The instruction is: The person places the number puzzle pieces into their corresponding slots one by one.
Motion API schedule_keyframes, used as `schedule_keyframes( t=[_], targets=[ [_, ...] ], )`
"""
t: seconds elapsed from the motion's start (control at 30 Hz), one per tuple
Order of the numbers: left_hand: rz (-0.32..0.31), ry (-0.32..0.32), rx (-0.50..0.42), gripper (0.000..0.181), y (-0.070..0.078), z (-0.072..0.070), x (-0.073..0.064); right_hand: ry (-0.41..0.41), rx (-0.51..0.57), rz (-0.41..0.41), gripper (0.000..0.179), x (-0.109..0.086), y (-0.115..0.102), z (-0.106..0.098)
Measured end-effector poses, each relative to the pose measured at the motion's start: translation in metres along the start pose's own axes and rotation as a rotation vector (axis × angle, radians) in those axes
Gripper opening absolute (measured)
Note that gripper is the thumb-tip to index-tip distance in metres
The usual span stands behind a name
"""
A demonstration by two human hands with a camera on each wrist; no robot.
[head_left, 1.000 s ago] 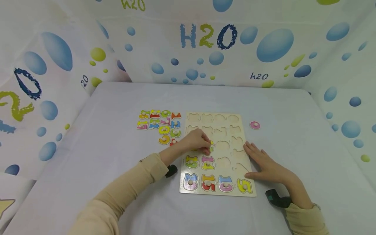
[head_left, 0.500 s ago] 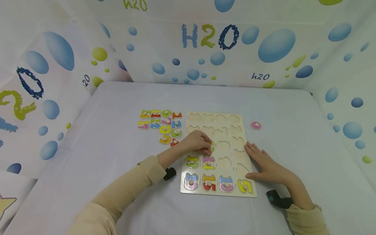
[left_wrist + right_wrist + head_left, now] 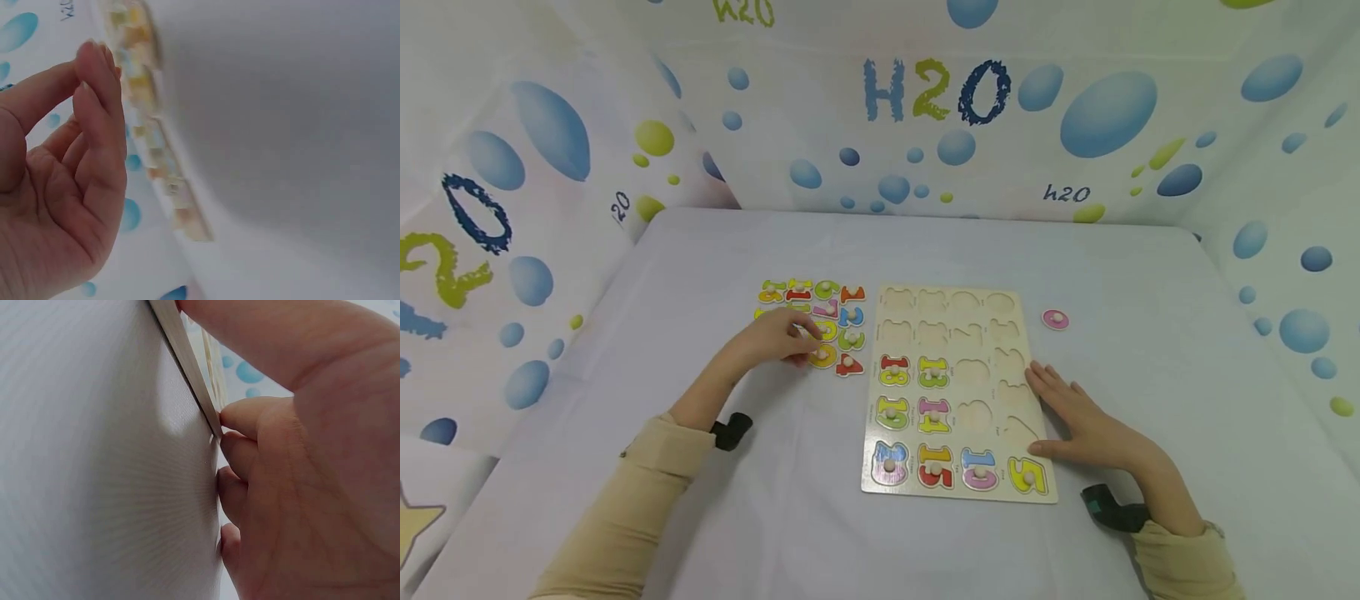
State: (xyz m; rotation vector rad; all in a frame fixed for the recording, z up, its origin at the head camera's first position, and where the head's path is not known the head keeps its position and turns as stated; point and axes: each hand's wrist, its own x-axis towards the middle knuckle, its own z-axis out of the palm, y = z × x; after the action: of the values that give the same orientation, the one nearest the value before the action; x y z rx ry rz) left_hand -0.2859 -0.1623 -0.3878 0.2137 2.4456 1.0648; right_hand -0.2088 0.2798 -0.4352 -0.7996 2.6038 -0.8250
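Note:
A wooden number puzzle board (image 3: pixel 973 375) lies on the table, with several knobbed number pieces in its lower and left recesses. My left hand (image 3: pixel 777 335) hovers at the near left side of a group of loose number pieces, its fingertips by the orange 9 piece (image 3: pixel 824 358); some pieces are hidden under it. In the left wrist view that hand (image 3: pixel 69 169) has loosely bent fingers and no piece shows between them. My right hand (image 3: pixel 1086 425) rests at the board's right edge, thumb and fingertips touching it, as the right wrist view also shows at the board's side (image 3: pixel 187 362).
A pink oval piece (image 3: pixel 1056 319) lies alone to the right of the board. A red 4 piece (image 3: pixel 849 365) sits close to the board's left edge. Behind the white tabletop (image 3: pixel 760 517) hangs a backdrop (image 3: pixel 820 100) printed with bubbles.
My left hand has left the board and moved left to the loose pieces. The 13 piece it covered now shows in its recess, beside the 18. My right hand stays in place.

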Motion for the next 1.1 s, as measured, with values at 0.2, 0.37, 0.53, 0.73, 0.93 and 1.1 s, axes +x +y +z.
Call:
schedule_keyframes(
  t=[0.2, 0.37, 0.53, 0.73, 0.93, 1.1],
  targets=[
    [-0.12, -0.038, -0.201, 0.03, -0.02, 0.003, 0.003, 0.005, 0.004, -0.014, 0.098, 0.0, 0.001, 0.001],
    [-0.141, 0.005, -0.225, 0.031, -0.019, 0.01, 0.005, -0.001, -0.002, -0.003, 0.098, 0.001, 0.0, -0.001],
    [-0.148, 0.016, -0.22, 0.031, -0.015, 0.011, 0.001, -0.007, -0.003, 0.004, 0.098, 0.001, -0.002, -0.002],
    [-0.088, 0.019, -0.272, 0.027, 0.008, 0.012, -0.001, -0.01, -0.012, 0.018, 0.098, 0.002, -0.004, -0.003],
    [0.047, -0.163, -0.306, 0.02, 0.067, 0.051, 0.008, -0.01, -0.008, 0.024, 0.099, 0.001, -0.003, -0.003],
    [0.122, -0.296, -0.267, 0.007, 0.099, 0.103, 0.025, -0.012, -0.005, 0.031, 0.1, 0.001, -0.002, -0.001]
  ],
)
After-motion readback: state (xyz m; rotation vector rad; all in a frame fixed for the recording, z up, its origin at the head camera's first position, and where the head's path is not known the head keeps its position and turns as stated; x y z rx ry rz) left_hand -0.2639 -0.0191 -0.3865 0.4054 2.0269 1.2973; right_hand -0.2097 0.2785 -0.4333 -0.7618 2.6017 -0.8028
